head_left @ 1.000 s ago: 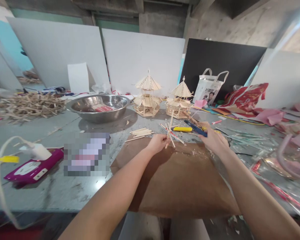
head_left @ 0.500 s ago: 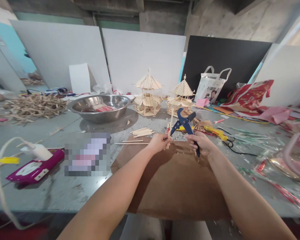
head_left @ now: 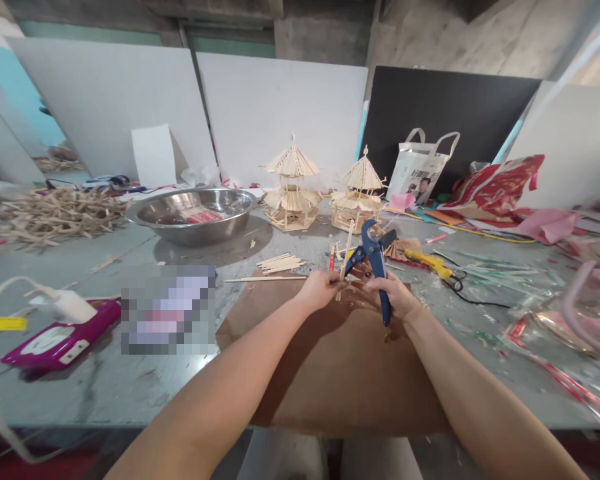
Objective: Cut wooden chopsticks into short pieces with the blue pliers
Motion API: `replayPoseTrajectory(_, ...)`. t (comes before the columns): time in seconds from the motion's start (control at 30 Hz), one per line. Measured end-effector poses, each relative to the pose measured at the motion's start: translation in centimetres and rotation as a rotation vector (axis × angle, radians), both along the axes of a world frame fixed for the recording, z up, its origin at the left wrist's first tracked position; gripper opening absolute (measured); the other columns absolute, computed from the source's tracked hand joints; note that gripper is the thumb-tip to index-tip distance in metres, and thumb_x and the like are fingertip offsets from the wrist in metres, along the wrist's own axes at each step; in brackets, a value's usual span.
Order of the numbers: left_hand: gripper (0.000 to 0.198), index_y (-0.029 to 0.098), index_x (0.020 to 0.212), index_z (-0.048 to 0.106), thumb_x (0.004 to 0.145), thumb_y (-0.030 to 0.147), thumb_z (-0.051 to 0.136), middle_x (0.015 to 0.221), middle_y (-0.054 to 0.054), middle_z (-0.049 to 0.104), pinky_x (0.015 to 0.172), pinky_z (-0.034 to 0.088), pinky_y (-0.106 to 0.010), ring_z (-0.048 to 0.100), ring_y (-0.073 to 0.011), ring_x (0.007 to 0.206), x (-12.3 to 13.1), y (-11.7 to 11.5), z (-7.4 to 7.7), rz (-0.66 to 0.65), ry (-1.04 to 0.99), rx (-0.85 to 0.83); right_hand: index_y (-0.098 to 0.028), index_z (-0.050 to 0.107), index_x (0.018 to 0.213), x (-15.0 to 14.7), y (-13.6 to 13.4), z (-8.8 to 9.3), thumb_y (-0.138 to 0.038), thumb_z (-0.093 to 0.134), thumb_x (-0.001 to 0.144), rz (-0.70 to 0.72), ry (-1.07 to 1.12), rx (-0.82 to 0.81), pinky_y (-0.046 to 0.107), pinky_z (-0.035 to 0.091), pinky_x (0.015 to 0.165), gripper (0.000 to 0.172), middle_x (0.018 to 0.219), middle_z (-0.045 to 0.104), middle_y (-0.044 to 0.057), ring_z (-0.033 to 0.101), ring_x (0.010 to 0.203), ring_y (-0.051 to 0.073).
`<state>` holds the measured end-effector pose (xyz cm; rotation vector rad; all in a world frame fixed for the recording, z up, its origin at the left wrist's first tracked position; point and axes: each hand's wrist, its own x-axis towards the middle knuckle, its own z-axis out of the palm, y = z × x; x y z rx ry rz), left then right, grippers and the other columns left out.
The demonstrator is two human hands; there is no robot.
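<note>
My left hand is closed on a thin wooden stick, which stands upright between the fingers. My right hand grips a blue pipe cutter by its handle, jaw end up. The cutter's left arm comes close to the stick; whether they touch is unclear. Both hands are above a brown board. Beyond my left hand lies a small pile of cut sticks, with a longer stick in front of it.
Two stick-built pagodas stand at the back, beside a steel basin. A yellow-handled tool with a black cord lies right. Plastic strips litter that side. On the left are a purple power strip and a stick heap.
The cutter has turned more upright and moved closer to my left hand. The view has shifted slightly. My left hand still holds the stick.
</note>
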<state>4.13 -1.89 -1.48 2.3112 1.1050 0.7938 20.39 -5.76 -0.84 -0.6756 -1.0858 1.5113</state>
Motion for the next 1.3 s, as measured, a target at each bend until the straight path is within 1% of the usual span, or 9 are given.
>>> replayPoseTrajectory(0.13,0.028,0.014,0.075,0.063,0.072,0.035,0.046,0.058,0.000,0.057,0.054,0.035,-0.017,0.046,-0.0091,0.055,0.6,-0.6,-0.2,-0.053,-0.016,-0.054,-0.018,0.055,0.070,-0.3,-0.2,-0.2,-0.013,0.053,0.049,-0.109,-0.079,-0.033,0.029,0.045,0.064,0.022,0.066,0.060,-0.001,0.058,0.068,0.016)
replayPoseTrajectory(0.23,0.027,0.014,0.074,0.063,0.070,0.035,0.048,0.057,0.001,0.056,0.053,0.035,-0.017,0.046,-0.0087,0.055,1.0,-0.9,-0.1,-0.100,-0.040,-0.078,-0.018,0.049,0.058,-0.3,0.1,-0.5,-0.017,0.054,0.049,-0.255,-0.198,-0.067,0.027,0.043,0.051,0.010,0.043,0.046,-0.005,0.049,0.045,0.012)
replayPoseTrajectory(0.37,0.028,0.013,0.068,0.062,0.070,0.036,0.047,0.052,0.002,0.052,0.050,0.032,-0.017,0.043,-0.0080,0.052,0.7,-0.6,0.4,-0.030,-0.021,-0.063,-0.017,0.050,0.067,0.4,0.7,-0.3,-0.023,0.049,0.053,-0.474,-0.466,0.093,0.031,0.043,0.060,0.015,0.059,0.052,0.000,0.052,0.059,0.016)
replayPoseTrajectory(0.47,0.031,0.012,0.059,0.059,0.072,0.036,0.045,0.046,0.002,0.047,0.047,0.028,-0.018,0.039,-0.0072,0.047,-0.2,-0.1,0.9,0.114,0.051,-0.007,-0.015,0.051,0.087,1.2,1.0,0.1,-0.022,0.047,0.054,-0.748,-0.945,0.247,0.036,0.040,0.073,0.034,0.081,0.054,0.007,0.051,0.079,0.022)
replayPoseTrajectory(0.53,0.033,0.012,0.056,0.057,0.074,0.034,0.042,0.045,0.001,0.047,0.046,0.027,-0.019,0.039,-0.0075,0.045,-0.7,0.1,1.2,0.202,0.112,0.045,-0.013,0.046,0.102,1.5,0.9,0.2,-0.021,0.046,0.057,-0.823,-1.241,0.320,0.037,0.036,0.079,0.046,0.095,0.052,0.012,0.048,0.091,0.024)
replayPoseTrajectory(0.63,0.031,0.013,0.061,0.059,0.077,0.029,0.038,0.053,-0.004,0.055,0.051,0.030,-0.021,0.047,-0.0104,0.051,-1.2,0.2,1.4,0.285,0.218,0.141,-0.011,0.039,0.113,1.4,0.6,0.3,-0.021,0.045,0.060,-0.742,-1.502,0.358,0.035,0.035,0.080,0.054,0.100,0.051,0.014,0.046,0.094,0.025)
replayPoseTrajectory(0.77,0.032,0.014,0.070,0.059,0.080,0.026,0.032,0.067,-0.008,0.061,0.059,0.034,-0.022,0.055,-0.0143,0.064,-1.4,0.1,1.5,0.326,0.340,0.241,-0.010,0.039,0.114,0.6,0.3,0.2,-0.021,0.045,0.061,-0.635,-1.659,0.383,0.033,0.034,0.081,0.054,0.099,0.052,0.014,0.047,0.093,0.025)
replayPoseTrajectory(1.0,0.028,0.014,0.079,0.057,0.081,0.023,0.031,0.074,-0.008,0.061,0.064,0.038,-0.025,0.056,-0.0163,0.071,-1.2,-0.1,1.6,0.310,0.458,0.342,-0.008,0.037,0.117,-0.2,-0.1,0.2,-0.024,0.046,0.062,-0.576,-1.691,0.448,0.033,0.032,0.083,0.057,0.103,0.052,0.014,0.045,0.095,0.025)
replayPoseTrajectory(1.3,0.024,0.013,0.088,0.057,0.077,0.016,0.035,0.079,-0.008,0.060,0.066,0.040,-0.026,0.056,-0.0170,0.073,-1.3,-0.4,2.2,0.268,0.537,0.318,-0.011,0.037,0.117,-0.5,-0.2,-0.1,-0.024,0.047,0.063,-0.556,-1.691,0.447,0.035,0.031,0.083,0.056,0.105,0.051,0.014,0.045,0.097,0.026)
